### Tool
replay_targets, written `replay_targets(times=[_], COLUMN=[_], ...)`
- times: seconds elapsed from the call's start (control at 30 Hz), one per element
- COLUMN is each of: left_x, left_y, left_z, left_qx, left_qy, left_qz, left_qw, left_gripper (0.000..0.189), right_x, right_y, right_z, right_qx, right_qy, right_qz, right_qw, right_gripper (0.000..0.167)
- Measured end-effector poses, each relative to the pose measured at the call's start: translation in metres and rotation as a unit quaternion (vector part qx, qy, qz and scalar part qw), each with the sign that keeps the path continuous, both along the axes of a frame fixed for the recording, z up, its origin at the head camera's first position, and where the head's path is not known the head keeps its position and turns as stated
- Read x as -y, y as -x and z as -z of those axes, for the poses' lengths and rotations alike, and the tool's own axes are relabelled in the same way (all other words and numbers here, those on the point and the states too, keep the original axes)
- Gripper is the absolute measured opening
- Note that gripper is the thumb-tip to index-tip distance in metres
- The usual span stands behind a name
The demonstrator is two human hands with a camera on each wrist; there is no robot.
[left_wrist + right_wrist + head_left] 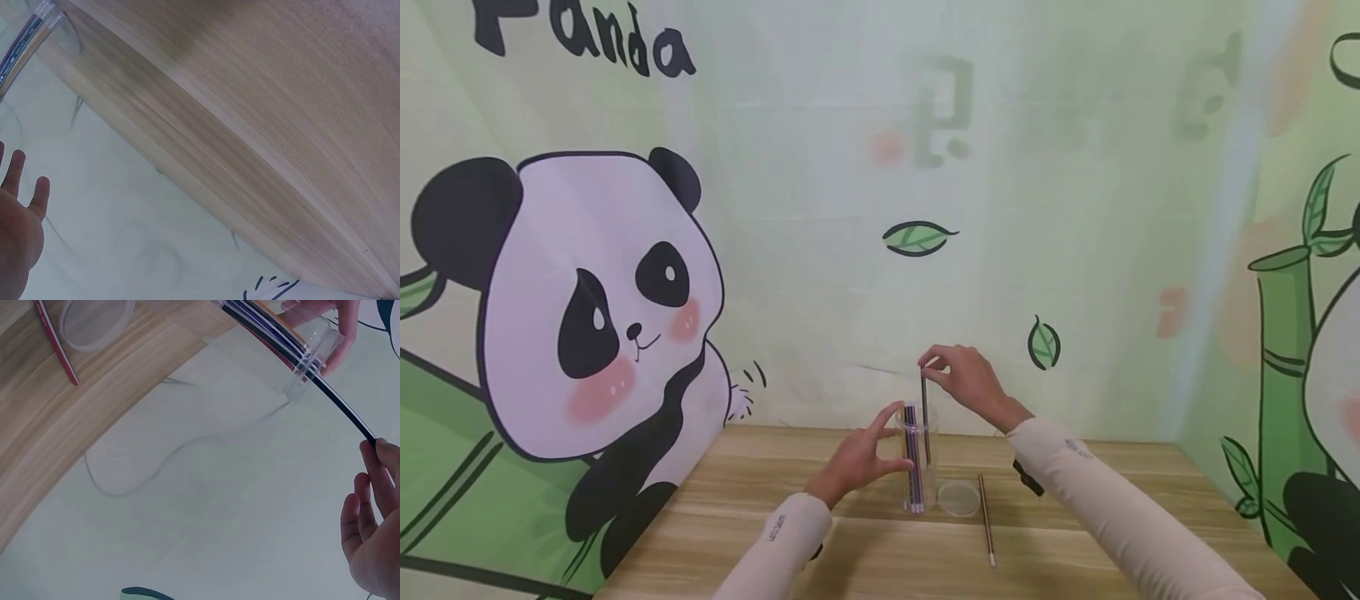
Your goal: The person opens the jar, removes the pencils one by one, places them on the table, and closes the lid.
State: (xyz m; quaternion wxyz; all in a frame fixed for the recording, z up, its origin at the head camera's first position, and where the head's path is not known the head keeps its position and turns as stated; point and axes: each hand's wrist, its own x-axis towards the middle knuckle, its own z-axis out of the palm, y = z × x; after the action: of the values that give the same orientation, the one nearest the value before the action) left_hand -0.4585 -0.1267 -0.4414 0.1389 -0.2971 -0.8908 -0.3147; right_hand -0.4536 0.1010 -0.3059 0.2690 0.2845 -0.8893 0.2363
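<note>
A clear plastic jar [933,454] stands upright on the table, with several pencils [913,475] inside. My left hand [859,457] holds the jar from its left side, thumb in front and forefinger up by the rim. Above the jar, my right hand [966,379] pinches the top end of a dark striped pencil [924,400], whose lower part is inside the jar. In the right wrist view, this pencil [344,403] passes through the jar's mouth. The left wrist view catches only part of the left hand [19,231] and the bases of a few pencils [25,47].
On the wooden table [1052,533], a round clear lid [958,499] lies just right of the jar. Beside it is a loose reddish-brown pencil [987,521] with a pale end. A printed panda cloth [820,317] hangs behind the table and at its sides.
</note>
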Motion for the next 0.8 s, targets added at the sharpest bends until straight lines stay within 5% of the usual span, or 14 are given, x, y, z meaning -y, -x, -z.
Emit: replay_targets(times=[0.8], left_x=[-0.001], left_y=[0.002], left_z=[0.002], left_qx=[0.005], left_qy=[0.001], left_qz=[-0.008], left_qw=[1.0000], left_gripper=[0.103], right_x=[-0.010], right_y=[-0.006], right_z=[-0.040], right_qx=[-0.022], right_qy=[-0.003], right_qz=[-0.002], right_qw=[0.9997], right_gripper=[0.015])
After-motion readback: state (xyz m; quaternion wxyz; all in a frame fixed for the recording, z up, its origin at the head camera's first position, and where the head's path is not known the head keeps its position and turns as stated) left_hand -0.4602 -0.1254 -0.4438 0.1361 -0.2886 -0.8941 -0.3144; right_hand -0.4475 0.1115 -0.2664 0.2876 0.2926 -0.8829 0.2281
